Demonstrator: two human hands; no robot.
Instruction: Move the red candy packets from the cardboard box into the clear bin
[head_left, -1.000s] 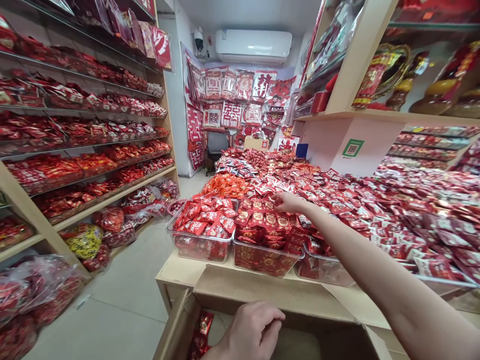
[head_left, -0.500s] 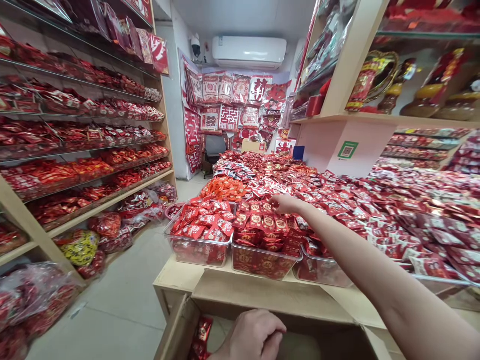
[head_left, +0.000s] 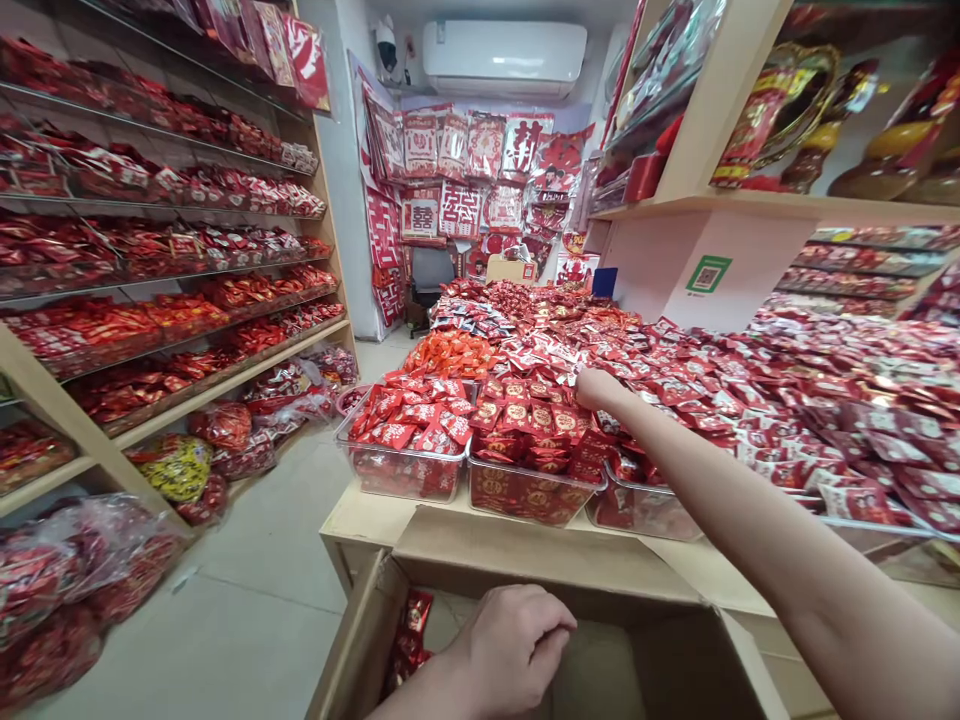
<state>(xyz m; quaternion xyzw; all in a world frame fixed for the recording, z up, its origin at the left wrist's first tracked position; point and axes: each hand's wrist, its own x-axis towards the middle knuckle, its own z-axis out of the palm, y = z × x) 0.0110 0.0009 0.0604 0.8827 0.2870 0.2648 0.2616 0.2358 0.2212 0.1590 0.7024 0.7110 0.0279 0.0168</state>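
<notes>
My left hand (head_left: 517, 640) is curled closed over an open cardboard box (head_left: 517, 560); what its fingers hold, if anything, is hidden. Several small red packets (head_left: 409, 640) lie along the box's left side. Stretched forward, my right hand (head_left: 598, 390) is at the back right of a clear plastic bin (head_left: 536, 497) heaped with red and gold packets (head_left: 517, 412). Its fingers point away from me and are hidden, so I cannot see whether it grips a packet.
Another clear bin (head_left: 405, 472) of red packets stands to the left, and a third (head_left: 645, 510) to the right. Packet heaps (head_left: 750, 400) cover the display behind. Stocked shelves (head_left: 172, 270) line the left wall, with plastic bags (head_left: 75, 570) on the floor. A cabinet (head_left: 750, 205) overhangs the right.
My right hand has moved a little right along the bin's far side, and its fingers have gone out of sight. My left hand stays curled over the box. The view has tilted slightly down.
</notes>
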